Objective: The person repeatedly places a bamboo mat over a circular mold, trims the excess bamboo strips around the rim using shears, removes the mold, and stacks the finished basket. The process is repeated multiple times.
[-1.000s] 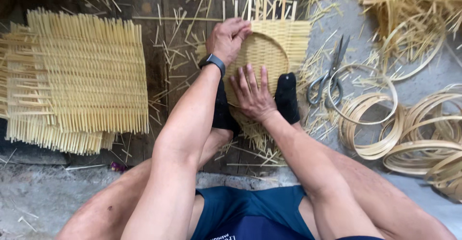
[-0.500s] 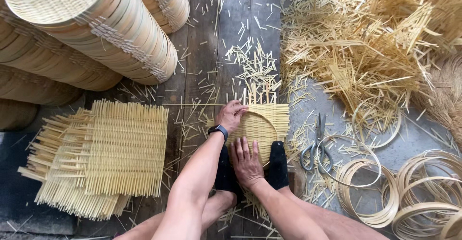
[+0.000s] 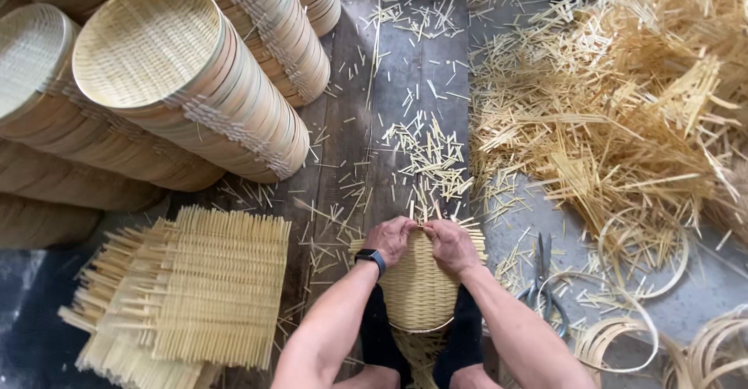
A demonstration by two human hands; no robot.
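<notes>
**Both hands at the far rim of the woven tray**

We sit on the plank floor (image 3: pixel 393 85) with the woven tray (image 3: pixel 417 291) pinned between our two dark-socked feet (image 3: pixel 467 334). Our left hand (image 3: pixel 389 238) and right hand (image 3: pixel 450 245) meet at the tray's far edge, each clenched on the rim with fingers curled over it, knuckles nearly touching. A dark watch (image 3: pixel 371 259) sits on the left wrist.

Left of the tray lies a pile of flat woven mats (image 3: pixel 195 288); beyond those, stacked finished trays (image 3: pixel 195 85) lie on their sides. Right of the tray, scissors (image 3: pixel 543 280) rest among loose bamboo hoops (image 3: pixel 615 334), and farther off spreads a heap of cut bamboo strips (image 3: pixel 623 124).

We judge the risk to lie at the rim: if we press unevenly, the weave could buckle or slip out of its hoop. The protruding strip ends beyond the tray could prick our fingers. Should the feet loosen, the tray could skid on the scattered offcuts (image 3: pixel 428 155).
</notes>
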